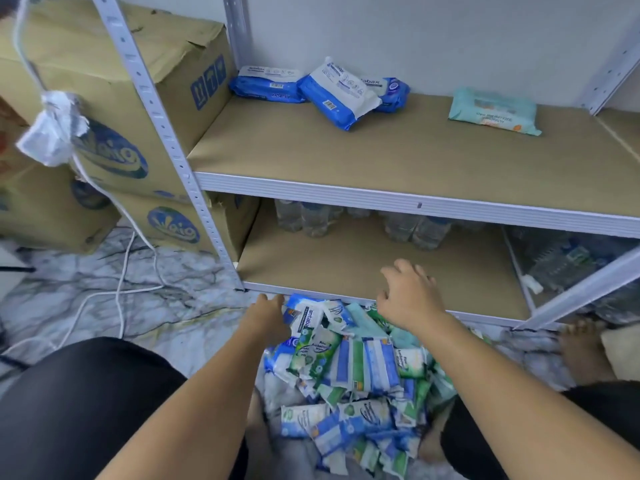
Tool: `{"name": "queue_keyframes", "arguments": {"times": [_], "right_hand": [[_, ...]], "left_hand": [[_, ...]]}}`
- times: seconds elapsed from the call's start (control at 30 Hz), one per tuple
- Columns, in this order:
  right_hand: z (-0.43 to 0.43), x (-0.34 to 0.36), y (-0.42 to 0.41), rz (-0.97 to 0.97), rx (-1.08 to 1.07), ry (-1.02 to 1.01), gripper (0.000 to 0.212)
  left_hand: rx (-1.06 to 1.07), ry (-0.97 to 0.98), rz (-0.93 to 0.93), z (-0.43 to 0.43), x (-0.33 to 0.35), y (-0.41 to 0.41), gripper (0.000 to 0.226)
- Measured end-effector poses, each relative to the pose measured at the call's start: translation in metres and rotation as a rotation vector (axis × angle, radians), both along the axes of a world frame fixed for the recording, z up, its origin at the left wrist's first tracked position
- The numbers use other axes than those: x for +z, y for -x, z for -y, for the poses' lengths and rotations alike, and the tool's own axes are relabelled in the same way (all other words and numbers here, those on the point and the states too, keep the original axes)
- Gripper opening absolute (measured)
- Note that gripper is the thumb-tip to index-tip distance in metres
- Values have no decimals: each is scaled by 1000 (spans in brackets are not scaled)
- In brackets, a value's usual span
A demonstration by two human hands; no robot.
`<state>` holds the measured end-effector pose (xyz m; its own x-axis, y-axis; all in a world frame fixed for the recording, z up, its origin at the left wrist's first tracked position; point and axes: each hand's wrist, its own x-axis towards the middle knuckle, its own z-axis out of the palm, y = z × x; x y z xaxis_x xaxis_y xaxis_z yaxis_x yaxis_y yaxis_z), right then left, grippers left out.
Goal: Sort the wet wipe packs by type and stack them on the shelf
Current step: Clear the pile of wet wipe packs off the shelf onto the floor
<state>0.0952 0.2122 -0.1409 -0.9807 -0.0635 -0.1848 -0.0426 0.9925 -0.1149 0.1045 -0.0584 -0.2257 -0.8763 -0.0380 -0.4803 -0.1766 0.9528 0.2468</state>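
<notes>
**Wipe packs on the floor, a few already on the shelf**

A metal shelf [381,199] with brown boards fills the right and middle of the view. Left of it stand stacked cardboard boxes [114,84] with blue logos.

On the marble floor [138,306], between the person's knees and just in front of the shelf, lies a loose pile of wipe packs [360,368], blue, green and white mixed together.

On the upper board, at the back left, there are three blue packs [332,95]. The middle one lies tilted over the other two. Well apart from them, at the back right, one pale green pack [493,110] lies flat. At the back of the lower board stand clear water bottles [311,220].

The right hand [410,297] hovers over the far edge of the pile, at the front rim of the lower board. Its fingers are loosely bent and nothing is in it.

The left hand [268,317] reaches to the far left edge of the pile and touches a blue and white pack. Its fingertips are hidden, so I cannot tell if it grasps the pack.

A white cable [121,271] runs across the floor at the left.
</notes>
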Motion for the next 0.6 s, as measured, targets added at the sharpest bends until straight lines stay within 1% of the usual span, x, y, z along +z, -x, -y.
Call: {"name": "queue_keyframes", "arguments": {"times": [0.1, 0.2, 0.33, 0.43, 0.53, 0.6], "right_hand": [[-2, -30, -1, 134, 69, -53, 38], [-8, -62, 1, 262, 90, -75, 42], [-16, -107, 5, 422, 40, -82, 49], [-18, -140, 0, 478, -19, -78, 55], [-21, -166, -8, 500, -25, -115, 52], [-21, -175, -11, 515, -50, -106, 51]], "left_hand": [[76, -19, 46, 3, -34, -4, 60], [135, -40, 76, -2, -62, 0, 54], [239, -64, 78, -9, -94, 6, 64], [277, -91, 62, -12, -119, 6, 60], [269, -117, 113, -16, -139, 5, 57], [276, -120, 113, -18, -145, 6, 54]]}}
